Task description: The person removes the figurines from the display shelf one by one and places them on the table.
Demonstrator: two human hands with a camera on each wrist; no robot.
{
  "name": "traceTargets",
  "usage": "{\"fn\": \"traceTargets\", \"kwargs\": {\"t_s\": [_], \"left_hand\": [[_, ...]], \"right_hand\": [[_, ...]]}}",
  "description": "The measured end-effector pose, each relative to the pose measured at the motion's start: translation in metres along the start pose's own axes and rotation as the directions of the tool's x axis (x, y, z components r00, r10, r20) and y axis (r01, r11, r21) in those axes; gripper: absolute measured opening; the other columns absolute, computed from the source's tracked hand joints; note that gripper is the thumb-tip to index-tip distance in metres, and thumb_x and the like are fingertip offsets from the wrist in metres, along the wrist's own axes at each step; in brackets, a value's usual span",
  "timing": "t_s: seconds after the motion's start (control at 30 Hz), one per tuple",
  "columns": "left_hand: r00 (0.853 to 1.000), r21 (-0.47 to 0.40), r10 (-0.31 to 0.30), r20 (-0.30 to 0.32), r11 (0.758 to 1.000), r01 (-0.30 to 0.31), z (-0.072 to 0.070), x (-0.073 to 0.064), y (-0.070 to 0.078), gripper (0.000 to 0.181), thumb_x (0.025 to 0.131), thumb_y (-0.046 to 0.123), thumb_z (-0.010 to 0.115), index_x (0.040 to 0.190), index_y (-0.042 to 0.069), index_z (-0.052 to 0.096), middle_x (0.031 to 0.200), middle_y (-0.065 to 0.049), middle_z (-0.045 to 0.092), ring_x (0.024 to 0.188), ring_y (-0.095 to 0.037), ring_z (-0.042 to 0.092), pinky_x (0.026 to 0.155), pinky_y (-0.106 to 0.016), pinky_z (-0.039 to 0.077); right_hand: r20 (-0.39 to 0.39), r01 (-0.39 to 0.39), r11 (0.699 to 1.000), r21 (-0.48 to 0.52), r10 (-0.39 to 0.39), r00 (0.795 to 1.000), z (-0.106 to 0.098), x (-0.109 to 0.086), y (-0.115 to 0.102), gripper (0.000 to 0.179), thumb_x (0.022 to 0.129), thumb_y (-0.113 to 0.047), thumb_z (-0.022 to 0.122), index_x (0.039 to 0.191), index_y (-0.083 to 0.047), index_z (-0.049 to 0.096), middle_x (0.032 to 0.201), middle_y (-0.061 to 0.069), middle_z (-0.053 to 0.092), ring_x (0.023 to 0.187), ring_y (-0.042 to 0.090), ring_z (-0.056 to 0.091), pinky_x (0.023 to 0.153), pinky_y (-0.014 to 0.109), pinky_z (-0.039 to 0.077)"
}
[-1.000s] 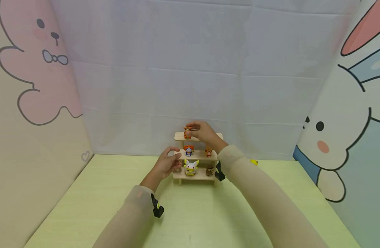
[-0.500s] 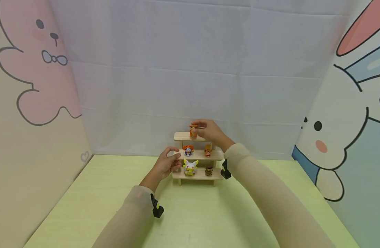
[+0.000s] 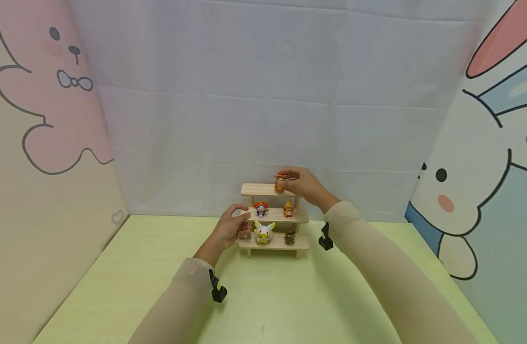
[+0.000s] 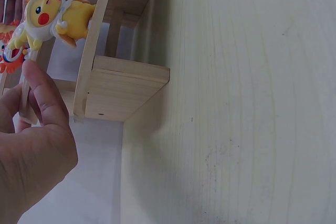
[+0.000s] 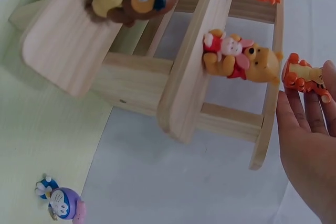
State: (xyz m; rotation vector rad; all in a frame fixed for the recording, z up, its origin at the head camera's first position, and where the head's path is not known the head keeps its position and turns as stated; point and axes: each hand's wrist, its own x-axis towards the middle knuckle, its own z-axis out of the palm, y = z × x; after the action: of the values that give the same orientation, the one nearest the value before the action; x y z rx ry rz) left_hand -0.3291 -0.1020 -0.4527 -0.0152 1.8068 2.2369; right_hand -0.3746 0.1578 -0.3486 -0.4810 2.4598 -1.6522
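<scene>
On the left, the pale tabletop (image 3: 134, 258) spreads from the wall toward the left hand (image 3: 231, 229), whose curled fingers and thumb grip the left end of the wooden stand's (image 3: 274, 215) middle board. Just inside that edge stand the white-hooded yellow figure (image 3: 264, 233) on the bottom board and the orange-hooded figure (image 3: 261, 209) on the middle one. Farther right, above the top board near its right end, is the tiger figure (image 3: 279, 183) (whether its feet touch wood, I cannot tell); the board's surface runs on leftward from it. Below are the bear figure (image 3: 288, 209) and the brown figure (image 3: 290, 237), each with board between it and the right edge. The right hand (image 3: 306, 185) pinches the tiger figure from the right side. Beyond the stand's right end, well apart, a blue-and-purple figure (image 5: 63, 200) lies on the tabletop.
</scene>
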Motion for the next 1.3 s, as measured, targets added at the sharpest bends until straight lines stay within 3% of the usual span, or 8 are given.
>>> {"fn": "traceTargets", "kwargs": {"t_s": [0.37,0.53,0.7,0.83,1.0,1.3], "left_hand": [[1.000,-0.010,0.000,0.007,1.000,0.000,-0.001,0.000,-0.001,0.031,0.106,0.014,0.062,0.135,0.013,0.050,0.077,-0.006,0.057,0.063,-0.014,0.065,0.058,-0.022,0.059],[1.000,-0.009,0.009,0.011,1.000,-0.009,-0.002,0.000,-0.002,0.030,0.106,0.014,0.061,0.134,0.013,0.050,0.077,-0.005,0.058,0.062,-0.014,0.065,0.057,-0.022,0.059],[1.000,-0.013,0.013,0.008,1.000,-0.013,-0.002,0.001,-0.004,0.029,0.106,0.013,0.062,0.132,0.013,0.051,0.076,-0.005,0.057,0.062,-0.014,0.065,0.057,-0.021,0.059],[1.000,-0.012,0.009,0.004,1.000,-0.009,-0.002,0.001,-0.004,0.028,0.106,0.013,0.062,0.131,0.014,0.051,0.077,-0.006,0.057,0.062,-0.014,0.065,0.057,-0.021,0.059],[1.000,-0.011,0.017,0.004,1.000,-0.017,-0.002,0.000,-0.004,0.028,0.106,0.013,0.061,0.131,0.013,0.051,0.077,-0.006,0.057,0.062,-0.014,0.065,0.057,-0.021,0.059],[1.000,-0.016,0.019,0.001,1.000,-0.019,-0.003,0.000,-0.004,0.029,0.106,0.013,0.062,0.132,0.014,0.051,0.076,-0.005,0.057,0.061,-0.014,0.065,0.057,-0.021,0.059]], "right_hand": [[0.001,0.024,0.995,0.102,-0.025,1.000,-0.014,-0.010,0.014,0.047,0.101,-0.012,0.068,0.145,-0.001,0.054,0.141,0.018,0.057,0.122,0.028,0.061,0.110,0.047,0.050],[0.000,0.028,0.991,0.131,-0.029,1.000,-0.021,-0.014,0.016,0.049,0.102,-0.010,0.067,0.146,0.000,0.052,0.144,0.020,0.055,0.126,0.031,0.060,0.110,0.041,0.051],[0.001,0.039,0.994,0.105,-0.039,0.999,-0.029,-0.020,0.021,0.049,0.102,-0.013,0.067,0.147,-0.001,0.052,0.146,0.018,0.054,0.127,0.031,0.059,0.110,0.040,0.050],[-0.003,0.045,0.997,0.068,-0.045,0.999,-0.037,-0.026,0.028,0.050,0.102,-0.017,0.068,0.148,-0.005,0.052,0.147,0.016,0.054,0.130,0.032,0.057,0.114,0.048,0.046],[0.003,0.044,0.996,0.079,-0.045,0.999,-0.049,-0.033,0.034,0.051,0.104,-0.018,0.066,0.150,-0.006,0.050,0.150,0.016,0.052,0.136,0.035,0.052,0.118,0.053,0.040],[-0.038,0.006,0.995,0.097,-0.003,0.999,-0.063,-0.045,0.042,0.050,0.104,-0.016,0.065,0.151,-0.006,0.049,0.150,0.015,0.051,0.135,0.034,0.053,0.118,0.052,0.040]]}}
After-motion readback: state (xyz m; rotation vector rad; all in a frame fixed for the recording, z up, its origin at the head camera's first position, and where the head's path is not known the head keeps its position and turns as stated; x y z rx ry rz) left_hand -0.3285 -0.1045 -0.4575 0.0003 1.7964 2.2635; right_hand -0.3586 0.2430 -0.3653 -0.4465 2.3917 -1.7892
